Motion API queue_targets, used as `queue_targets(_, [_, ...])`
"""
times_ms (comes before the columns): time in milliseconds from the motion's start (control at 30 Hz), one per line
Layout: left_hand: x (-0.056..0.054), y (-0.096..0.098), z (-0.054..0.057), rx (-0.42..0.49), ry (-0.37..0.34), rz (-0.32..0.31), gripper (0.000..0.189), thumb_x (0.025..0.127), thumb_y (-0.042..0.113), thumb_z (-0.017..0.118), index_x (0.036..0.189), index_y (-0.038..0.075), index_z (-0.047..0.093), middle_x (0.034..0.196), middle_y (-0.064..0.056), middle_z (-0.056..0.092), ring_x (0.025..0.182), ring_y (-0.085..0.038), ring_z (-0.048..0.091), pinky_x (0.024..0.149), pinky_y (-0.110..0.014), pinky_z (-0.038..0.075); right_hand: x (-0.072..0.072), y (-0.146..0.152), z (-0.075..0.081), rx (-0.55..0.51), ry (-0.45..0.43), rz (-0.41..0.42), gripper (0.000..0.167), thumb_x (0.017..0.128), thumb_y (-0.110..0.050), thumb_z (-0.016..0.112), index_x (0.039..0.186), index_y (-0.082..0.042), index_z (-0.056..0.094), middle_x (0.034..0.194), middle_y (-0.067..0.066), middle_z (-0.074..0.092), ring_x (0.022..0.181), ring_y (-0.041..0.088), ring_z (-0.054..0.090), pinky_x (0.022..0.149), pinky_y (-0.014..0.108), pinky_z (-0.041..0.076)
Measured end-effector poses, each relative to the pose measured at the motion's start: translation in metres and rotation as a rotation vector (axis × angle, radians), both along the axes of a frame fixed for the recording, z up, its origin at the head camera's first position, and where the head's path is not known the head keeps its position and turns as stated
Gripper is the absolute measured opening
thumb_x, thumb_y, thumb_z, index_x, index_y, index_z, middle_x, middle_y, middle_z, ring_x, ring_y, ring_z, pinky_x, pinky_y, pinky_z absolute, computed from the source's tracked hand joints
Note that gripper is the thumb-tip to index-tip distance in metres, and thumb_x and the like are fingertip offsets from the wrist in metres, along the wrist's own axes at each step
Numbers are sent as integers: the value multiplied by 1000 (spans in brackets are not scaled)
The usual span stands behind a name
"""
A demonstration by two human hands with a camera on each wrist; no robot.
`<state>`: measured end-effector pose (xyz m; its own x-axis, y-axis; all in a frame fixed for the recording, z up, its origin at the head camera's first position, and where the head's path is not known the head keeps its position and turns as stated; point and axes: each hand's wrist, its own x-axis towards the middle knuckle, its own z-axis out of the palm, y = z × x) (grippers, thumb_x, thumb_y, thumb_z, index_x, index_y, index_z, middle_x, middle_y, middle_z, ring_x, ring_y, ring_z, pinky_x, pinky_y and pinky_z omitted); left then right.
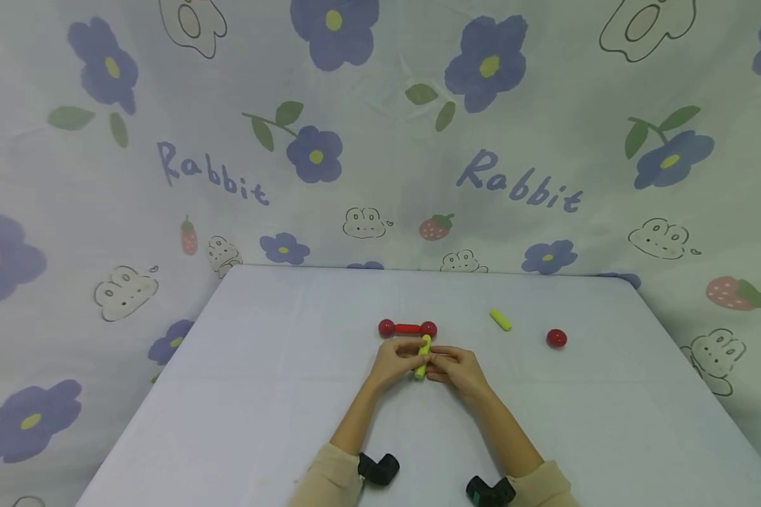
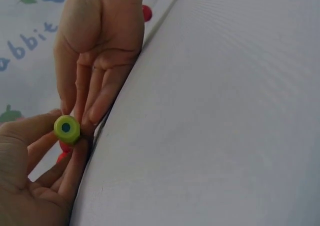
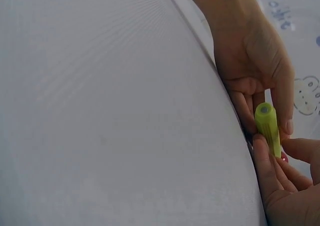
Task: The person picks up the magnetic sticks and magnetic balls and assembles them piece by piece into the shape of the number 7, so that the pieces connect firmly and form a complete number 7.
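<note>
Close in front of the joined red pieces, my left hand pinches a yellow-green magnetic rod between thumb and fingers. From the other side my right hand grips the same rod, so the fingertips of both hands meet around it. A round dark spot marks the rod's near end, which faces the left wrist camera. In the right wrist view the rod stands out between the two hands, its side ribbed. Behind the fingers, a red rod links a left red ball and a right red ball.
A second yellow-green rod lies on the white table, right of the hands. Farther right rests a single red ball. A patterned cloth hangs behind the table's back edge.
</note>
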<state>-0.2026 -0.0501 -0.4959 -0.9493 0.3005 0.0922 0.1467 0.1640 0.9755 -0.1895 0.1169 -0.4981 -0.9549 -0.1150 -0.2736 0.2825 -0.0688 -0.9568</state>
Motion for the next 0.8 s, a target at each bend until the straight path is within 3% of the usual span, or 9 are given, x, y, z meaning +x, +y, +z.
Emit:
queue_targets(167, [9,-3,21,2,-18,-39,34,86,5,65,114,-13,60,114,-28,62,95,-35,64,74,-20,53,0,1,1,-6,4,8,35,91,-2,56,122,12,53,98,18,68,80,20,69,74,33,57])
queue_targets(267, [11,-4,24,-9,-26,-36,34,86,5,65,114,-13,60,116,-27,61,97,-37,63,76,-21,53,0,5,2,7,26,5,37,90,-3,58,123,13,52,101,22,67,81,22,69,74,33,57])
queue_targets(333, [11,-4,22,-8,-17,-23,33,85,5,66,112,-13,61,114,-27,62,97,-37,63,76,-24,54,-2,9,3,39,46,-10,38,90,-4,60,123,12,52,102,24,67,81,22,69,73,32,57])
queue_targets(567, [-1,-1,-8,-44,-15,32,31,83,11,69,111,-3,66,111,-16,66,92,-24,65,75,-24,54,-8,34,6,191,106,-72,35,88,-8,64,119,8,56,97,20,68,78,17,68,71,28,57])
queue_targets(800, [-4,-1,-12,-24,-27,30,31,83,11,70,111,-2,67,112,-17,66,90,-21,64,72,-21,53,-11,60,12,334,179,-150,32,88,-16,66,112,5,61,93,15,69,74,13,67,66,21,55])
